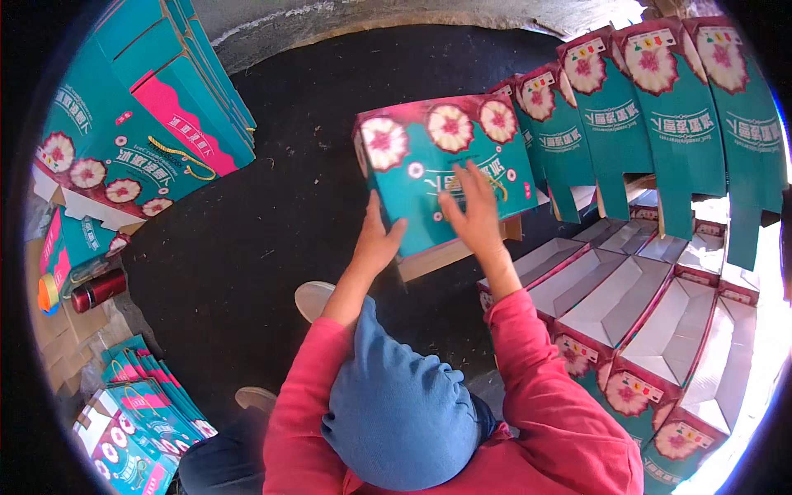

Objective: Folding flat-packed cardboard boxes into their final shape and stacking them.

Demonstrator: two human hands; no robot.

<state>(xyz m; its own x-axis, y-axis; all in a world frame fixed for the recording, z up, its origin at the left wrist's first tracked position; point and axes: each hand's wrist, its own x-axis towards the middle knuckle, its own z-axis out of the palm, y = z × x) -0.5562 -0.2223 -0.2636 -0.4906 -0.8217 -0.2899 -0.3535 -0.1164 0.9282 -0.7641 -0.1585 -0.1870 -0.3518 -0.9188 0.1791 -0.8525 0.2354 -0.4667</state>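
Note:
A teal and magenta cardboard carton point(429, 219), printed with white and pink round fruit slices, is held up in front of me, slightly tilted. My left hand point(381, 239) grips its lower left corner, the thumb on the printed face. Across the middle of that face lies my right hand point(472, 210), its fingers spread and flat. A yellow cord handle point(502, 190) shows just beside the right fingers. Bare brown cardboard flaps point(425, 261) stick out below the carton's lower edge. What the carton's underside looks like is hidden.
Several open, white-lined cartons point(606, 297) stand in rows at right, with upright lidded ones point(676, 107) behind. Flat carton sheets point(165, 107) lean at upper left. Folded cartons point(148, 412) lie lower left, near a dark red flask point(99, 290). Black floor covering point(247, 231) lies beneath.

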